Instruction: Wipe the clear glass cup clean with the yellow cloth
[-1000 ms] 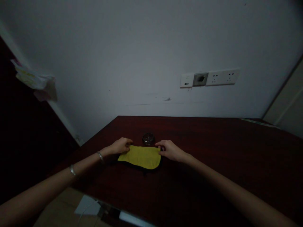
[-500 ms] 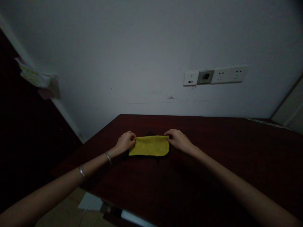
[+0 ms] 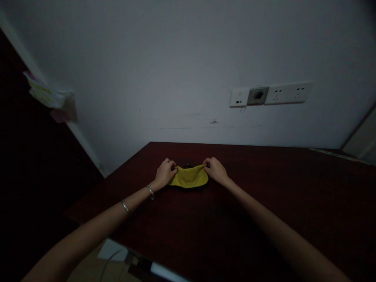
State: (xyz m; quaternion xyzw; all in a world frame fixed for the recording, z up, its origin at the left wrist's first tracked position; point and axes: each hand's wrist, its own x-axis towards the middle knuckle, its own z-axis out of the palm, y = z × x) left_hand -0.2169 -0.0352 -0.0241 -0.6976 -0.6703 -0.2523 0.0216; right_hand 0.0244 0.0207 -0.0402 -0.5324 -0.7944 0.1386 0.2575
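Observation:
A yellow cloth [image 3: 189, 178] with a dark lower edge hangs between my two hands, its top edge sagging in the middle. My left hand [image 3: 165, 172] pinches its upper left corner, fingers closed. At the upper right corner, my right hand [image 3: 215, 169] grips the fabric between thumb and fingers. Just behind the cloth, a small dark round object [image 3: 187, 166] shows only its top; the rest is hidden and I cannot make out its kind. Two silvery bracelets [image 3: 125, 205] circle my left forearm and wrist.
The dark red-brown table [image 3: 264, 188] reaches back to a grey-white wall [image 3: 147, 58]. Sockets and switches [image 3: 273, 94] sit on the wall at right. Some bags or cloths [image 3: 48, 94] hang at the left. Below the table's front edge lie a white item [image 3: 112, 250] and a cable.
Both hands have come closer together and slightly farther from me. The cloth's top edge, earlier fairly straight, now sags, and the cloth looks narrower.

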